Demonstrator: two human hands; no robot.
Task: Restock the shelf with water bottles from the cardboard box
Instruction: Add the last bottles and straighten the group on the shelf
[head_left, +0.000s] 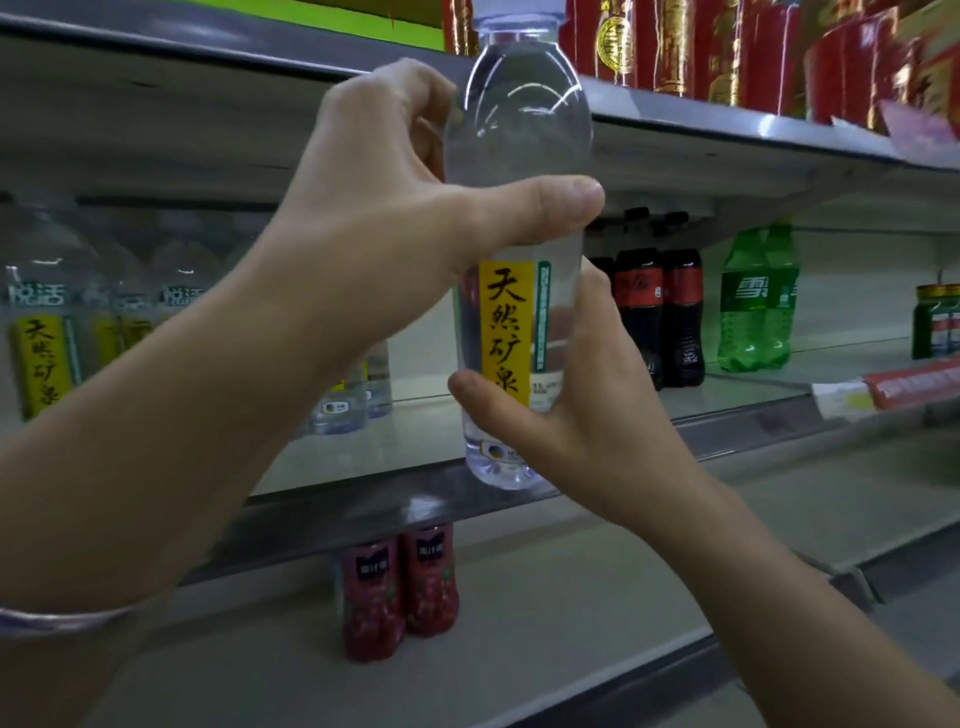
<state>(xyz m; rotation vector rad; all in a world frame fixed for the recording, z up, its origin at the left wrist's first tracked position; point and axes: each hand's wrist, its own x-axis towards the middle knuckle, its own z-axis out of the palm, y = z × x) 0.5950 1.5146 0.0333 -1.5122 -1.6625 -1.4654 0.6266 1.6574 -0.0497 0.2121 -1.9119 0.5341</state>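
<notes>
Head view. Water bottle (519, 291): centre of frame, upright, held off the shelf (363, 457); clear plastic, full, yellow label. Judged moderately heavy, smooth and slippery, thin walls likely to dent under squeeze. Left hand (395, 208): grip wrapped round the upper body, thumb across the front. Right hand (571, 395): grip curled round the lower body. Best hold: the labelled waist. Matching bottles (41, 338) stand at left.

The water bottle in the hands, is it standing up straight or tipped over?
Upright. The water bottle has its cap at the top and base at the bottom, gripped by the left hand and right hand.
</notes>
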